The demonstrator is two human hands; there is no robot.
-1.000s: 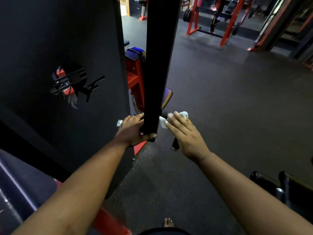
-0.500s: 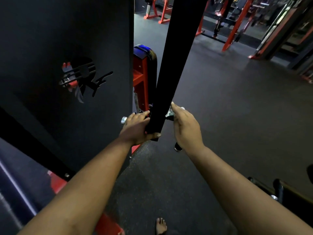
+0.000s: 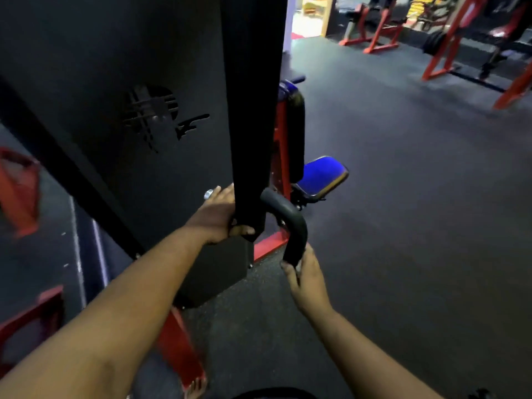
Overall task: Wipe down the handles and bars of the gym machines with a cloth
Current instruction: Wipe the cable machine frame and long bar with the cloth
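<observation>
Left hand: the left hand [image 3: 220, 214] is wrapped round the lower end of the black upright bar [image 3: 253, 110], fingers curled under its bottom edge, at about 11 o'clock from frame centre.
Right hand: the right hand [image 3: 306, 275] is closed round the lower tip of the curved black handle [image 3: 288, 223], at about 6 o'clock from the bar's end; a thin pale strip shows between the fingers, probably the cloth [image 3: 299, 266], but too little shows to be sure.
Risk, slipping off: the right hand sits at the very tip of the handle, so a further pull downward would likely take it off the end and leave the upper bend unwiped.
Risk, swinging bar: the bar hangs free and looks steadied only by the left hand; if that hold loosens, I judge the bar could swing toward the blue seat [image 3: 321, 175] at 1 o'clock.
Risk, cloth: bunched inside the fist, it may touch only a narrow band of the handle.
Risk, feet: bare toes [image 3: 195, 387] show at 6 o'clock, beside the red frame [image 3: 184, 347].
Handle look: matte black, smooth, bent like an elbow, with a dull sheen along the upper curve; no dirt can be made out.
Handle place: just right of the bar's lower end, touching the right hand only.
</observation>
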